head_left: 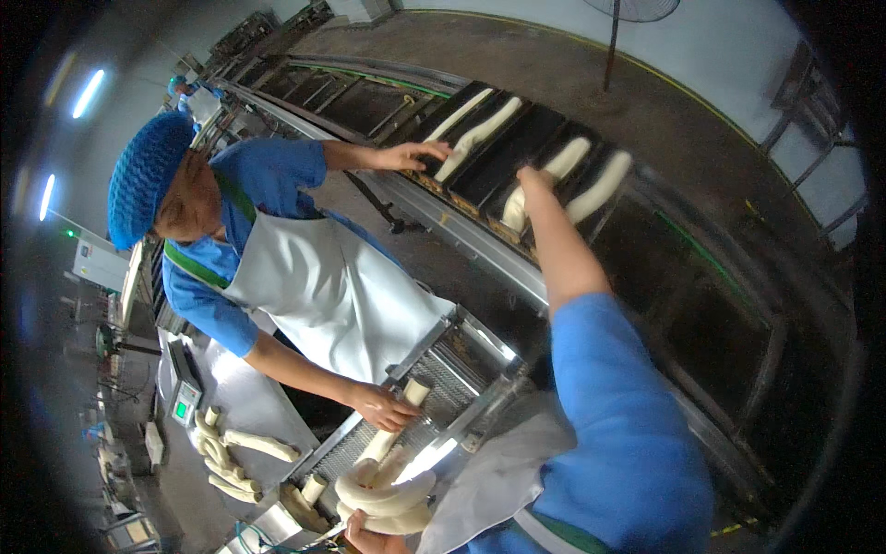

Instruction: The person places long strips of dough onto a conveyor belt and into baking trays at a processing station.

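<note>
At the bottom edge my left hand (374, 537) is closed under a looped bunch of pale dough rolls (386, 499), close to my apron. My right arm stretches out to a set of long black baking tins (503, 152). There my right hand (537, 177) is closed over a dough roll (570, 157) lying lengthwise in one tin; its fingertips are mostly hidden. Other dough rolls (600, 187) lie in tins to either side. Across from me, a co-worker's hand (386, 406) rests on a dough roll (415, 392) on a metal mesh conveyor (443, 369).
The co-worker's other hand (415, 155) touches the tins' near end. At left, several dough pieces (226, 462) lie on a steel table (268, 397) beside a scale (185, 392). A long metal rail (480, 245) runs before the tins. A stand fan (614, 42) is beyond.
</note>
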`<control>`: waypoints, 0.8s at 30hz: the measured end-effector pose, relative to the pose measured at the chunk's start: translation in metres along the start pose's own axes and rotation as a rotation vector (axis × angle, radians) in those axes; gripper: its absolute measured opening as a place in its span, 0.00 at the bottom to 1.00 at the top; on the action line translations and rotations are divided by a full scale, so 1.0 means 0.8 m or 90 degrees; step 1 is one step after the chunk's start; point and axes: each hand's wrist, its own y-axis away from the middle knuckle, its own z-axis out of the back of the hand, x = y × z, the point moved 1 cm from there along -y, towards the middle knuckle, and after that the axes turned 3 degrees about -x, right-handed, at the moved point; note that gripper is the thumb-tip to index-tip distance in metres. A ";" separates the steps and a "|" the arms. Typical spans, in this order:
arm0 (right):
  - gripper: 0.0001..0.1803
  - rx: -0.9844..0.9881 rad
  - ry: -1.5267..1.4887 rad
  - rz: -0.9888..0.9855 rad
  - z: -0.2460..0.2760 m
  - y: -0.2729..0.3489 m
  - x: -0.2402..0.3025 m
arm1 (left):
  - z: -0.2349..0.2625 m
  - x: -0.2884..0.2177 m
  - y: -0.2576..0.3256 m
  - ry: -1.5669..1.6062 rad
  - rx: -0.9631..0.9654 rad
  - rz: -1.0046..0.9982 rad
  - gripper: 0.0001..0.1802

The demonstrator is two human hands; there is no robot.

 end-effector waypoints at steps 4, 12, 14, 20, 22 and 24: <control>0.50 -0.198 -0.118 0.071 -0.047 -0.038 -0.015 | -0.021 -0.005 0.004 0.006 -0.031 0.032 0.34; 0.51 -0.278 0.053 0.194 -0.073 0.008 -0.004 | -0.052 0.000 -0.004 0.014 -0.053 0.063 0.34; 0.54 -0.156 0.015 0.050 -0.067 0.054 0.003 | -0.055 0.005 -0.004 0.029 -0.055 0.068 0.34; 0.57 0.007 0.269 0.046 -0.048 0.108 0.004 | -0.079 0.005 -0.011 0.064 -0.020 0.070 0.34; 0.57 0.011 0.369 0.033 -0.043 0.105 0.000 | -0.077 0.002 -0.014 0.067 0.004 0.073 0.34; 0.51 -0.024 0.404 0.056 -0.040 0.087 -0.019 | -0.063 0.001 -0.026 0.050 0.052 0.098 0.33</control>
